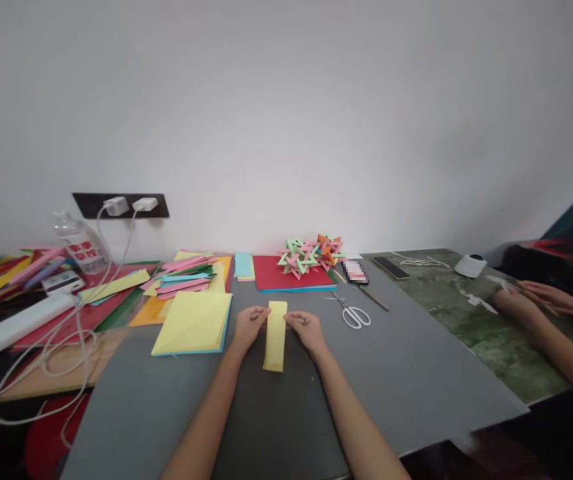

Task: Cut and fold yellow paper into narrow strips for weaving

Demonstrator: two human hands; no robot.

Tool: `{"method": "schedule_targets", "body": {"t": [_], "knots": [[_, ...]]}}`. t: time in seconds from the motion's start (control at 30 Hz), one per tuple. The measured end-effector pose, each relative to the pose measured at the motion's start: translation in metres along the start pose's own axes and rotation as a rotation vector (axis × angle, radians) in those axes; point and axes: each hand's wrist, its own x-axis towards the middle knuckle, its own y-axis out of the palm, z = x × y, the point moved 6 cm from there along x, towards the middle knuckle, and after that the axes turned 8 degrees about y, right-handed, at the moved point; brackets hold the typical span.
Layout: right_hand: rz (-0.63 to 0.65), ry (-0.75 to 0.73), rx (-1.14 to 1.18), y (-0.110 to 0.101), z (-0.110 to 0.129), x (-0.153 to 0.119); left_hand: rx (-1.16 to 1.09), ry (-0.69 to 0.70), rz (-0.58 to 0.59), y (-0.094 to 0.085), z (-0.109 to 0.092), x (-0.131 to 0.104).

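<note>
yellow strip [275, 339] | between left fingers [260, 311] and right fingers [296, 317] | both pinching upper side edges

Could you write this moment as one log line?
left hand: pinching narrow yellow paper strip; right hand: pinching its opposite edge; nearby: white-handled scissors

slim bare forearms [209, 410], bare left hand [250, 327], bare right hand [308, 331], finer details unclear

a grey tabletop [391, 387] carries scissors [347, 309] and stacked paper [195, 323]
</note>
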Motion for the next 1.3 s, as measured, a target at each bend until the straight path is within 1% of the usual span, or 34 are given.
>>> {"method": "schedule_targets", "body": {"t": [0.3, 0.5, 0.6, 0.7, 0.93, 1.17, 1.3], "knots": [[-0.045, -0.017, -0.037, -0.004, -0.002, 0.005, -0.026, -0.028, -0.005, -0.002, 0.01, 0.005], [-0.102, -0.055, 0.003, -0.004, 0.003, 0.004, -0.03, -0.03, -0.018, -0.003, 0.013, 0.006], [-0.081, -0.079, -0.04, -0.002, 0.008, 0.002, -0.029, -0.029, -0.025, -0.004, 0.014, 0.007], [-0.069, -0.068, -0.093, -0.001, 0.007, 0.002, -0.028, -0.03, -0.021, -0.004, 0.014, 0.007], [-0.102, -0.054, -0.039, -0.005, -0.002, 0.008, -0.044, -0.025, -0.025, -0.004, 0.012, 0.006], [-0.237, -0.098, 0.025, -0.008, 0.001, 0.003, -0.063, -0.038, -0.031, -0.002, 0.011, 0.006], [-0.23, -0.124, 0.067, -0.003, 0.003, 0.0, -0.065, -0.045, -0.039, -0.002, 0.01, 0.005]]}}
